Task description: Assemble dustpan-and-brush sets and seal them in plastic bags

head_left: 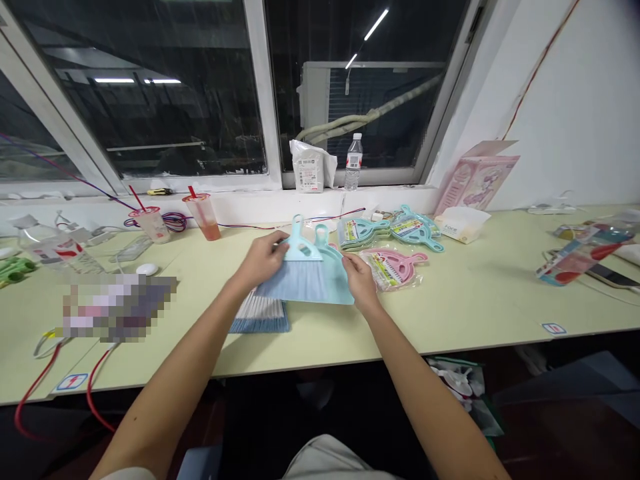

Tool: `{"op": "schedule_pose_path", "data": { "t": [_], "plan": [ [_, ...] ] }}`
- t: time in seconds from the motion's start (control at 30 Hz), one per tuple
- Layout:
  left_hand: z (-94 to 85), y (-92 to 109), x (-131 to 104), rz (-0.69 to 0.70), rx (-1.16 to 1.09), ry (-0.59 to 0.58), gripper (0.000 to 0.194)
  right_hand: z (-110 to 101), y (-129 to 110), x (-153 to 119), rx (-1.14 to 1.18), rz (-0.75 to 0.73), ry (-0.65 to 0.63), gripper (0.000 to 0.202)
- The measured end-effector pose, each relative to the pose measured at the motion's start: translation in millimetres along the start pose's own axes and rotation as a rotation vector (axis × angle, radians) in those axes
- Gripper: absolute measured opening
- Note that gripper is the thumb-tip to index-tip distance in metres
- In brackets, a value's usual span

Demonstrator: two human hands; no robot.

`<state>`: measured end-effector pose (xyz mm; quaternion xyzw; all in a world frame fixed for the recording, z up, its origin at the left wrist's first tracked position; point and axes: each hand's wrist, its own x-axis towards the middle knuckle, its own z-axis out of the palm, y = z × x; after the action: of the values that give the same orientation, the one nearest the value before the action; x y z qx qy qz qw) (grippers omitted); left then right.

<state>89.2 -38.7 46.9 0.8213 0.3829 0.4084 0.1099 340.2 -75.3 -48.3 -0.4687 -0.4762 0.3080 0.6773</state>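
My left hand grips a light blue hand brush by its head, below the looped handle. In my right hand is the right edge of a light blue dustpan. Brush and dustpan are held up side by side over the table, the bristles overlapping the pan. Under my left forearm lies another brush with white and blue bristles, its upper part hidden. Beyond my right hand rest a pink brush-and-dustpan set in clear wrapping and blue wrapped sets.
Two drink cups with red straws stand at the back left. A water bottle and a white packet are on the sill. To the right are a pink box, a tissue pack and a lying bottle.
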Motion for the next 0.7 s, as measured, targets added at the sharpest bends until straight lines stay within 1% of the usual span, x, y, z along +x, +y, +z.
{"op": "schedule_pose_path", "data": {
  "t": [0.07, 0.1, 0.17, 0.23, 0.3, 0.37, 0.43, 0.5, 0.53, 0.57, 0.7],
  "plan": [
    [26.0, 14.3, 8.2, 0.028, 0.073, -0.016, 0.022, -2.5, 1.0, 0.4, 0.000, 0.003, 0.010, 0.040],
    [38.4, 16.4, 11.4, 0.017, 0.126, -0.007, 0.021, -3.1, 1.9, 0.7, -0.006, 0.002, 0.010, 0.041],
    [58.7, 11.7, 14.8, 0.010, 0.145, 0.036, 0.017, -2.7, 4.8, 1.0, -0.024, -0.002, -0.010, 0.045],
    [71.4, 0.8, 13.7, 0.029, 0.055, 0.087, 0.011, -0.6, 8.2, 1.0, -0.028, -0.007, -0.065, 0.045],
    [77.1, -9.9, 9.1, -0.020, -0.097, 0.099, 0.008, 2.1, 11.1, 1.0, -0.009, -0.019, -0.129, 0.044],
    [78.0, -16.6, 3.3, -0.133, -0.289, 0.066, 0.020, 3.9, 12.6, 1.1, 0.002, -0.036, -0.184, 0.040],
    [77.1, -18.8, -1.7, -0.251, -0.487, -0.027, 0.036, 4.4, 12.4, 1.4, 0.002, -0.043, -0.189, 0.038],
    [77.1, -18.7, -4.9, -0.320, -0.622, -0.143, 0.041, 3.6, 10.8, 1.2, 0.000, -0.039, -0.149, 0.037],
    [77.8, -18.4, -5.9, -0.334, -0.654, -0.186, 0.039, 2.9, 9.5, 0.9, -0.003, -0.034, -0.126, 0.037],
    [79.0, -18.1, -6.5, -0.335, -0.666, -0.205, 0.036, 2.2, 8.1, 0.4, -0.010, -0.028, -0.108, 0.036],
    [83.9, -17.5, -7.6, -0.295, -0.618, -0.167, 0.031, 0.1, 3.0, -2.6, -0.017, 0.016, -0.104, 0.038]
  ]
}}
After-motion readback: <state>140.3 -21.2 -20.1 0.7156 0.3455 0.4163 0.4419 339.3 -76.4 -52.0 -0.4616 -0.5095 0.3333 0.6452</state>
